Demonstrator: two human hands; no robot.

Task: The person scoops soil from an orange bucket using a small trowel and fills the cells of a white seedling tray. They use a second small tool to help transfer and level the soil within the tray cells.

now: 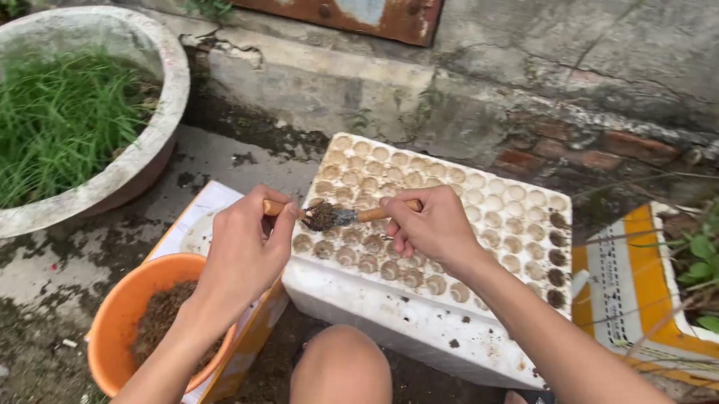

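The right hand (pixel 432 227) is closed around the wooden handle of a small trowel (pixel 342 216), whose blade carries a clump of soil (pixel 319 217) over the left half of the white foam seed tray (pixel 418 322). The left hand (pixel 245 248), at nine o'clock of the blade, pinches what looks like a short wooden stick (pixel 272 207) right beside the soil. Judging by this, a hole is being filled, and the soil would have to be eased off the blade squarely into one hole without spilling across its neighbours. Most tray holes hold pale brown soil; a column at the three o'clock edge looks darker. At eight o'clock, an orange bowl (pixel 115 319) holds loose dark soil. At ten o'clock, a large pale basin (pixel 116 174) is full of thin green grass-like shoots.
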